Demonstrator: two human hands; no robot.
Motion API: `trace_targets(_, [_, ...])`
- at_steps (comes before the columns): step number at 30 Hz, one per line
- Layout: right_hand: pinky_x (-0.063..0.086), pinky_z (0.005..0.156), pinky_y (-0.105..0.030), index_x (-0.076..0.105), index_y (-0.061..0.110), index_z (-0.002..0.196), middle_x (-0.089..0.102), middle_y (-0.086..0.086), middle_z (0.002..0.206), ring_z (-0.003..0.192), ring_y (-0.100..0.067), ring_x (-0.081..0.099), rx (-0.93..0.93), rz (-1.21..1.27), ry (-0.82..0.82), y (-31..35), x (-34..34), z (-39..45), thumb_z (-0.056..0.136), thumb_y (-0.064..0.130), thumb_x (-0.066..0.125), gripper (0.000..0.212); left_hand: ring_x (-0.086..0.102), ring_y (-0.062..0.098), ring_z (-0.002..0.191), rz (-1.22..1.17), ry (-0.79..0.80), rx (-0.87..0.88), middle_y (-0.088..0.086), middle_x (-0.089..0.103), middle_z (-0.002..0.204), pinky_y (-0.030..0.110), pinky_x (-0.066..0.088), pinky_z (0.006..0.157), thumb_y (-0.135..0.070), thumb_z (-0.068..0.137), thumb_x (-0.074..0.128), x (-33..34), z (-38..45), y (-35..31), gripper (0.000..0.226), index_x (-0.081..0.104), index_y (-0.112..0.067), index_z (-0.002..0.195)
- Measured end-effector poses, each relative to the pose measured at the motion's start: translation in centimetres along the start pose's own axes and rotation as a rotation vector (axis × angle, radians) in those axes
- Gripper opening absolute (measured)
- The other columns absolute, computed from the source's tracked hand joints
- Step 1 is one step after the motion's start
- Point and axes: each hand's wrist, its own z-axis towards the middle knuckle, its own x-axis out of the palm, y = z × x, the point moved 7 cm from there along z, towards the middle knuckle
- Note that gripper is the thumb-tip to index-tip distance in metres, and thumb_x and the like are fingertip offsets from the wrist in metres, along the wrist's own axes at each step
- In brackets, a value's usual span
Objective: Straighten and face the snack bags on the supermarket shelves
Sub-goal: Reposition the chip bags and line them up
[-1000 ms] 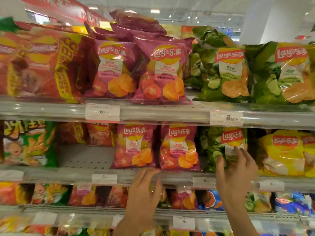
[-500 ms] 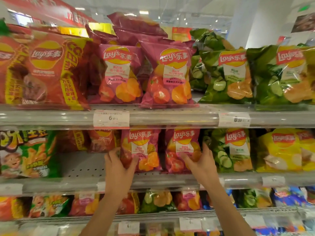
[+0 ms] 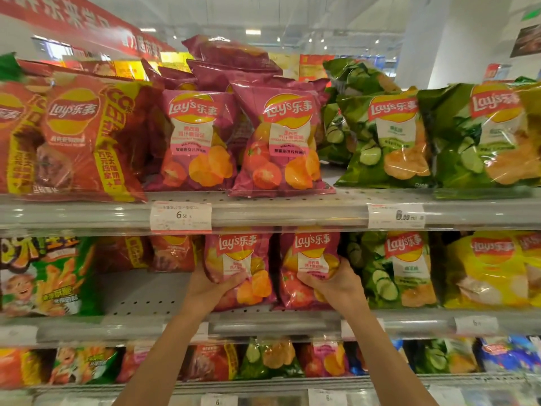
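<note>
Both your hands are up on the middle shelf (image 3: 292, 323), well apart, one bag each; your left hand (image 3: 209, 291) grips the left pink tomato Lay's bag (image 3: 243, 259) by its lower left side, thumb across the front; your right hand (image 3: 336, 285) clamps the right pink tomato Lay's bag (image 3: 307, 253), thumb on the front, fingers round its right edge; both bags stand upright, side by side, logos forward; a green cucumber Lay's bag (image 3: 401, 268) sits just right of them.
</note>
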Motion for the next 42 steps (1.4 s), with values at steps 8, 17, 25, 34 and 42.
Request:
trace_targets(8, [0.059,0.088,-0.036,0.065,0.023,0.116,0.073,0.009,0.101,0.099,-0.014,0.070,-0.090,0.018,0.017,0.6,0.0,0.1,0.064,0.058,0.088,0.067,0.063,0.003,0.086,-0.093,-0.003,-0.052,-0.009,0.070,0.097,0.020,0.047,0.077,-0.026,0.063,0.092,-0.1,0.4,0.8,0.072,0.057,-0.017,0.125])
trace_targets(17, [0.058,0.080,-0.036,0.062,0.026,0.111,0.070,0.016,0.092,0.089,-0.012,0.068,-0.202,-0.018,-0.042,3.5,-2.4,-3.0,0.067,0.057,0.087,0.059,0.062,0.003,0.087,-0.145,-0.072,-0.005,-0.015,0.066,0.097,0.019,0.048,0.074,-0.026,0.065,0.090,-2.3,-1.1,0.0,0.073,0.051,-0.025,0.127])
trace_targets(25, [0.056,0.072,-0.023,0.059,0.037,0.108,0.070,0.023,0.091,0.084,0.003,0.066,-0.211,0.063,-0.099,-0.8,-6.9,-6.8,0.064,0.057,0.088,0.056,0.064,0.017,0.103,-0.137,0.054,0.029,0.003,0.066,0.120,0.026,0.050,0.083,-0.020,0.070,0.088,1.9,-1.9,-1.5,0.081,0.044,-0.017,0.138])
trace_targets(34, [0.061,0.076,-0.038,0.064,0.032,0.110,0.076,0.015,0.089,0.083,-0.005,0.071,-0.132,0.213,-0.225,-6.3,-13.4,-10.5,0.046,0.067,0.083,0.075,0.064,0.002,0.096,-0.129,0.273,0.006,-0.009,0.067,0.112,0.019,0.054,0.076,-0.035,0.068,0.088,12.3,-3.4,-3.1,0.075,0.048,-0.026,0.131])
trace_targets(42, [0.055,0.065,-0.017,0.064,0.030,0.113,0.074,0.026,0.087,0.079,0.006,0.069,-0.101,0.259,-0.219,-8.3,-15.0,-10.9,0.055,0.050,0.092,0.067,0.056,0.019,0.126,-0.063,0.389,-0.045,-0.001,0.058,0.138,0.046,0.044,0.110,-0.042,0.078,0.078,16.3,-3.9,-3.5,0.086,0.032,-0.026,0.149])
